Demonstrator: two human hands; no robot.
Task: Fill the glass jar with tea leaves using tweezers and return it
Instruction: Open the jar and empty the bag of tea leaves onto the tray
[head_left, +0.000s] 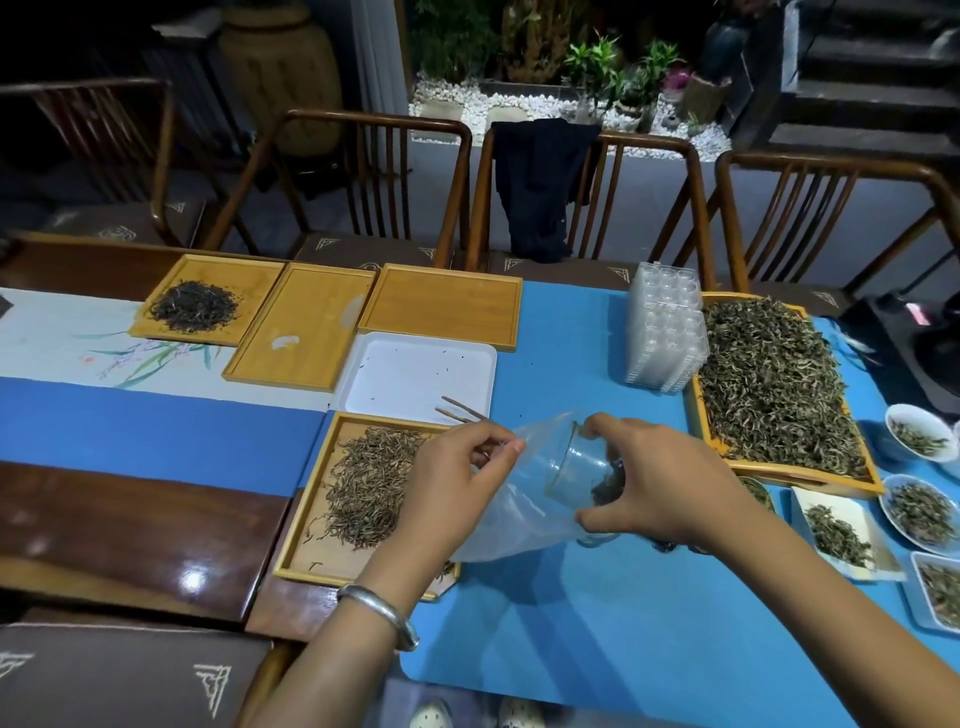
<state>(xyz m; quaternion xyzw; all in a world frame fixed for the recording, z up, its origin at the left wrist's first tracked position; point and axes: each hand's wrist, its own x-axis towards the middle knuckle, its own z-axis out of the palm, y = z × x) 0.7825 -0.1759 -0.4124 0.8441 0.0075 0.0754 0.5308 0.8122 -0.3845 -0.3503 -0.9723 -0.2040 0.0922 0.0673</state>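
Observation:
A glass jar (576, 467) lies tilted on its side above the blue mat, with a little dark tea in its lower part. My right hand (670, 483) grips it from the right, thumb below and fingers over the top. The jar's open end sits inside a clear plastic bag (498, 525). My left hand (457, 467) pinches the bag's upper edge between thumb and forefinger. Thin tweezers (460, 408) stick out behind that hand, seemingly held in it. Under the left hand, a wooden tray (306, 499) holds a pile of brownish tea leaves.
A large tray (696, 415) heaped with green tea stands to the right, with stacked clear plastic boxes (665, 338) behind it. A white tray (415, 374) and three wooden trays (441, 306) lie at the back. Small dishes of tea (917, 512) line the right edge. Chairs stand beyond.

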